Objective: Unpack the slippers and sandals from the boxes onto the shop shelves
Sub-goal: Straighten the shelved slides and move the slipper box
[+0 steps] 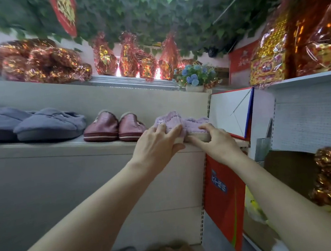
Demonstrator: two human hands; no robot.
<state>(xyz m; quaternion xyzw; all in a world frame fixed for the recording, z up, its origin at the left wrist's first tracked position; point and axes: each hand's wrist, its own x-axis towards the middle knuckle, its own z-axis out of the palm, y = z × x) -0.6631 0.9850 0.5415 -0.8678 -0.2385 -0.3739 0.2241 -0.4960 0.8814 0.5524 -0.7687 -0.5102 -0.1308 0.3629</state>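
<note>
Slippers, lilac, one pair: fluffy knitted uppers, pale beige soles; placed at the right end of the shelf, just beside a maroon pair. Left slipper is gripped by the left hand; right sole edge is pinched by the right hand.

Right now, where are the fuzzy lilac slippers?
In the head view, the fuzzy lilac slippers sit at the right end of the beige shelf, just right of the maroon slippers, with the left hand and right hand on them.
</note>
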